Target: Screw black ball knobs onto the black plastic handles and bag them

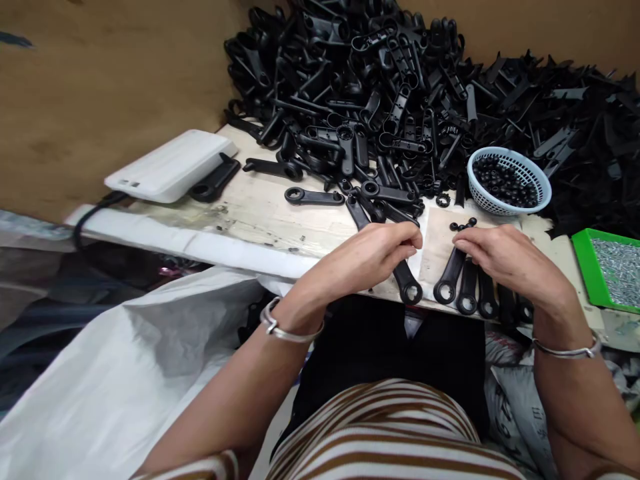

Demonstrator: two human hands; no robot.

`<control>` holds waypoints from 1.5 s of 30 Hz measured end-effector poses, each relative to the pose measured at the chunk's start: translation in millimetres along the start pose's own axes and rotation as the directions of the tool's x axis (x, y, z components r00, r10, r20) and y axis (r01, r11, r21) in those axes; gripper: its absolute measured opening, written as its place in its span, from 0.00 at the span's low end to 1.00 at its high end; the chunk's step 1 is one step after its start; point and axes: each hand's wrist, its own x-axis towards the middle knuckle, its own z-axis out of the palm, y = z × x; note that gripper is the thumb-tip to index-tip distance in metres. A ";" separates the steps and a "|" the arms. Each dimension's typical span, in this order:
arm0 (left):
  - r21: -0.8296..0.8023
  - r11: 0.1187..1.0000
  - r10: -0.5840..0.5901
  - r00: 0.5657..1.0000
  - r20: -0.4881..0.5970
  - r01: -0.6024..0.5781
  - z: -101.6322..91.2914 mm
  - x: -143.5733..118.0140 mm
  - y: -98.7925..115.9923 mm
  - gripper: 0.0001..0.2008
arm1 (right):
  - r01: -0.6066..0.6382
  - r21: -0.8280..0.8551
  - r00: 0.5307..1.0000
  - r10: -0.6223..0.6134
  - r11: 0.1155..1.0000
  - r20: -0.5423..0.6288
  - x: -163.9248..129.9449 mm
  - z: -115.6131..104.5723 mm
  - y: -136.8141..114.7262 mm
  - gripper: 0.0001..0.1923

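My left hand is closed around a black plastic handle part whose ringed end points toward me at the table's near edge. My right hand pinches the top of another black handle, the leftmost in a row of several handles lying side by side with ring ends toward me. A few small black caps lie just beyond my fingers. Both wrists wear metal bangles.
A big heap of black handle parts covers the back of the table. A pale blue basket holds small black caps. A green tray of metal screws sits at right. A white box lies at left, a white sack below.
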 end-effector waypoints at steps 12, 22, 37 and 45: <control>0.047 0.995 0.081 0.991 0.102 -0.086 39.8 35.1 1.8 0.09 | -0.136 0.061 0.971 0.145 0.989 -0.193 -32.6 14.2 28.8 0.17; 0.062 0.980 0.192 0.981 -0.028 -0.190 54.9 37.2 -1.0 0.11 | -0.203 0.227 0.894 0.275 0.953 -0.354 -100.3 37.7 49.4 0.14; -0.002 0.964 0.264 0.960 -0.093 -0.266 69.1 36.2 0.8 0.13 | -0.249 0.341 0.840 0.377 0.907 -0.390 -126.0 50.5 55.1 0.12; 0.152 0.979 0.184 0.907 -0.378 -0.135 69.6 -2.0 7.0 0.15 | -0.239 0.319 0.834 0.362 0.917 -0.416 -123.5 49.4 61.8 0.12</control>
